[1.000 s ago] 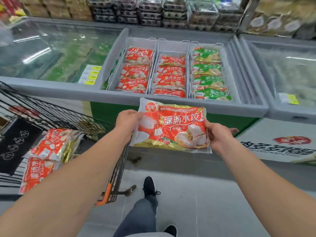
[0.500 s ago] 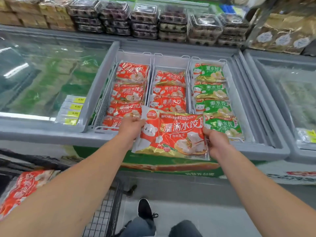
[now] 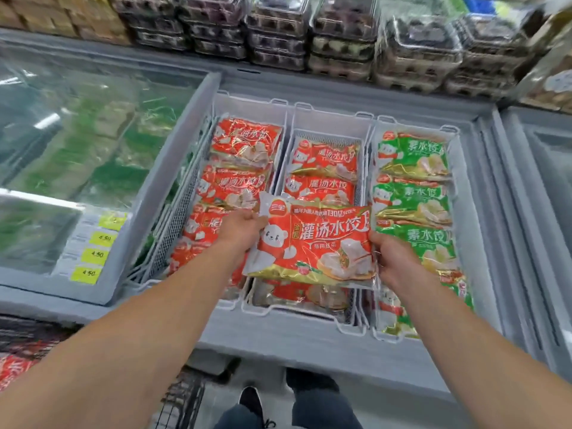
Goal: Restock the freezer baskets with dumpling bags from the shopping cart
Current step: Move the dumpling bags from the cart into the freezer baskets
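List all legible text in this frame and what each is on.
"灌汤水饺": held red bag, gripped by left hand and right hand
"三全": its logo
"130亿": its top strip; rest blurred
"素水饺": green bags
"4.50": yellow price tags
Egg cartons: nothing readable

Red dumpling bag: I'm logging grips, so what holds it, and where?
Both hands hold the red dumpling bag: left hand at its left edge, right hand at its right edge.
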Motion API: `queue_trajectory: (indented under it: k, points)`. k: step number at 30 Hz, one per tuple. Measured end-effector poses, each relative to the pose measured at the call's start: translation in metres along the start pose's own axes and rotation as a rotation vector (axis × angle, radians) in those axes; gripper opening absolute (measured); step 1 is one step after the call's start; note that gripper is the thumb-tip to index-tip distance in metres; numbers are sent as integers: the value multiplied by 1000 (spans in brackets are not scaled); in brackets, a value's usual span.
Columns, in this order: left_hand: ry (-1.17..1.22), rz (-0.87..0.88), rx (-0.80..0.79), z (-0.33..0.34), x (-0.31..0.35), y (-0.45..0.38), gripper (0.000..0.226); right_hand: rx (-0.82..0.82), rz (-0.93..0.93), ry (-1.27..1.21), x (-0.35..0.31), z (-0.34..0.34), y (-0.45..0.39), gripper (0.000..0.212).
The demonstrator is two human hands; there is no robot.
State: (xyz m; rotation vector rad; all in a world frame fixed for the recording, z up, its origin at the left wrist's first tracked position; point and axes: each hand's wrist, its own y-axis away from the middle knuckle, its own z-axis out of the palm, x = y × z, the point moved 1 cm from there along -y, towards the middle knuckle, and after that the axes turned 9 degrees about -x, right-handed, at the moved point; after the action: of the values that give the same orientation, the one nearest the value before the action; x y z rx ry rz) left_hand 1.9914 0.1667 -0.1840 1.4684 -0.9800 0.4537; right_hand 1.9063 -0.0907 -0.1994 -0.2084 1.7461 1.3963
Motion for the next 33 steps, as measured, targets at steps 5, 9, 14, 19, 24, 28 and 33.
queue_trajectory:
  k: [5,9,14,19,24,28,33]
  points:
    - [4,-55,57,27,23,-58,21,-7,25,0,-38,0,-60,6]
    - [4,-96,76,43,39,-98,24,-27,38,48,-55,3,-105,7]
    - [-10,-128,21,54,56,-154,12,-23,41,97,-75,12,-154,9]
    - [-80,-136,-14,62,71,-214,8,-3,51,115,-96,23,-196,12]
    - [-672,19,-117,78,69,-256,51,-7,-68,549,-94,29,-235,18]
    - [-1054,72,-434,96,36,-263,76,-216,-187,1042,-63,31,-261,56]
    - [-1106,-33,-547,104,6,-264,91,-408,-129,1478,-30,30,-288,67]
